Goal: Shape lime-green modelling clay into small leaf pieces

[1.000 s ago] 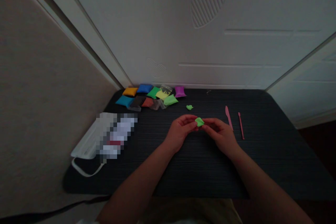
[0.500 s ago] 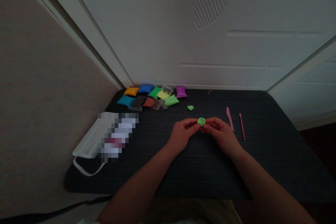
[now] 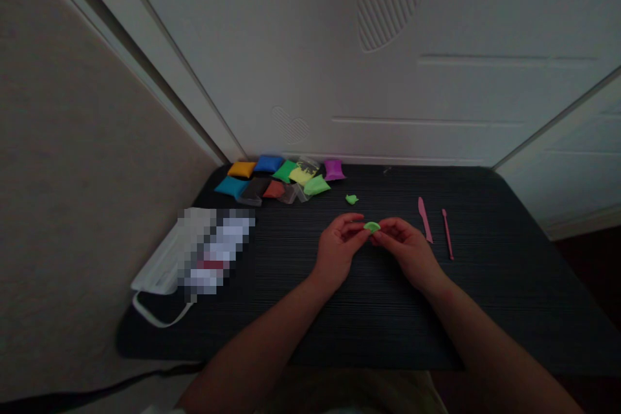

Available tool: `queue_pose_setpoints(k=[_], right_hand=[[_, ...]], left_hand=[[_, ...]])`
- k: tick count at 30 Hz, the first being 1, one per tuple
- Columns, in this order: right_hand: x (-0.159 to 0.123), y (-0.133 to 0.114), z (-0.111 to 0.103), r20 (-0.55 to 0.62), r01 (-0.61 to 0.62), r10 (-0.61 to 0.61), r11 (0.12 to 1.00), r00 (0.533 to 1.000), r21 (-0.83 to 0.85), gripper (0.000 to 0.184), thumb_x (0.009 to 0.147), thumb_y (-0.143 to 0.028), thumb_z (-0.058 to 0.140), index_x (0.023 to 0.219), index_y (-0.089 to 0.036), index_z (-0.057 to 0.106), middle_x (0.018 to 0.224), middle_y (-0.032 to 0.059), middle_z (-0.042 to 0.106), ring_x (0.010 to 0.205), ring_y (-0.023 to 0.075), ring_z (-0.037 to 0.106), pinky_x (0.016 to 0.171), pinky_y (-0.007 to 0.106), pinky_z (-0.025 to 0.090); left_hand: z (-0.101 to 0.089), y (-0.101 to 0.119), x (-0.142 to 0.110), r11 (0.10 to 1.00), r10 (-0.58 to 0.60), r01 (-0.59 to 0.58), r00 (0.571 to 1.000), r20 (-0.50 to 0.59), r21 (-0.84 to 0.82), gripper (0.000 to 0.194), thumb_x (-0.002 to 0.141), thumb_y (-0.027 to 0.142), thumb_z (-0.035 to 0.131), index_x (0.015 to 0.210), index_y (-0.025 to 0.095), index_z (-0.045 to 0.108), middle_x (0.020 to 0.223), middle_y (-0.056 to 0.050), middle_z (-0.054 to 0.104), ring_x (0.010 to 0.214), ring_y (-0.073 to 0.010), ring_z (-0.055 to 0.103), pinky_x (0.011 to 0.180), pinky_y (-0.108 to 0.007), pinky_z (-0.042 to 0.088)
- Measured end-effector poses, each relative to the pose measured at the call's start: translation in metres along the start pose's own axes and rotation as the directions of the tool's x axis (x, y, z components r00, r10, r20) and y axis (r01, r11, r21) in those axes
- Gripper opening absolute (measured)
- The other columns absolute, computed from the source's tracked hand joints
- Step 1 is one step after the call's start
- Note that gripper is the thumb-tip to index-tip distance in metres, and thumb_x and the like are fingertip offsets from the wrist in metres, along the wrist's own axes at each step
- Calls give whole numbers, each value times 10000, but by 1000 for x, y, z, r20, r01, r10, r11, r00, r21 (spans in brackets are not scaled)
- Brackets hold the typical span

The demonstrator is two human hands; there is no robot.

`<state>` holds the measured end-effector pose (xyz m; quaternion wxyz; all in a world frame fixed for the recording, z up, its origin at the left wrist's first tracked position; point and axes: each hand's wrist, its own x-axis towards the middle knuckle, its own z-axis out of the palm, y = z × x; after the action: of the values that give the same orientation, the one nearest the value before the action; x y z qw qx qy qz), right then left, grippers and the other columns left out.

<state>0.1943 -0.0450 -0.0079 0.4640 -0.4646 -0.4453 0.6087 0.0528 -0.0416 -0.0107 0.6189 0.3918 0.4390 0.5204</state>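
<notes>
Between my two hands is a small, thin piece of light green modelling clay (image 3: 372,228), curved at its upper edge. My left hand (image 3: 338,247) pinches its left side with thumb and fingers, one finger lifted off at the back. On the other side, my right hand (image 3: 406,247) has its thumb and fingertips closed on the clay. Both hands are just above the dark table. Beyond them lies a smaller light green clay lump (image 3: 352,199). Right of my right hand are a pink plastic knife (image 3: 425,220) and a thin pink modelling stick (image 3: 447,234).
Several clay packets, among them a purple packet (image 3: 334,170), a blue packet (image 3: 268,163) and a teal packet (image 3: 231,187), lie at the back left of the table (image 3: 388,330). A white face mask (image 3: 162,265) and a blurred-out item (image 3: 220,255) are at the left. A white panel (image 3: 291,45) rises behind.
The clay has turned between my fingers, its face tipping from rounded to a flatter, edge-on look. My left hand's upper finger has lifted away from it. Lump and tools stay put.
</notes>
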Motion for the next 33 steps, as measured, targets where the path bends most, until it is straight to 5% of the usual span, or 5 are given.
queue_pose_setpoints(k=[9,14,20,27,33], right_hand=[[1,5,0,-11,-9,8,1000,1000,-22,202,671,-275,662,857,-216,609,773,-7,631,712,119,578,747,299,451],[0,1,-1,-6,13,-14,994,1000,-105,185,728,-325,600,855,-190,610,740,10,613,703,134,561,718,308,446],[-1,-4,-5,-43,101,-112,973,993,-207,181,760,-336,565,901,-226,589,773,-3,586,727,130,547,701,283,430],[-1,-3,-6,10,155,-166,894,986,-421,150,717,-326,606,834,-234,627,797,9,605,734,158,559,687,306,437],[0,-4,-6,-7,57,-61,962,998,-267,156,728,-329,593,841,-223,615,758,-1,610,700,139,561,658,287,451]], left_hand=[[1,-2,1,994,-65,68,997,39,-82,321,626,171,681,932,174,584,834,-7,636,756,-122,586,762,-286,447],[2,4,0,992,-86,70,983,159,102,188,745,302,567,801,138,641,748,-17,614,681,-115,542,671,-244,424],[-2,6,1,981,-78,51,987,139,189,200,758,316,543,858,150,594,754,-16,613,642,-111,530,604,-231,413],[1,2,-7,863,3,-126,970,243,490,220,809,354,460,839,173,580,723,5,569,658,-122,508,607,-230,380],[2,0,-10,819,17,-178,958,287,545,302,847,400,369,783,168,553,685,10,535,636,-122,494,594,-230,371]])
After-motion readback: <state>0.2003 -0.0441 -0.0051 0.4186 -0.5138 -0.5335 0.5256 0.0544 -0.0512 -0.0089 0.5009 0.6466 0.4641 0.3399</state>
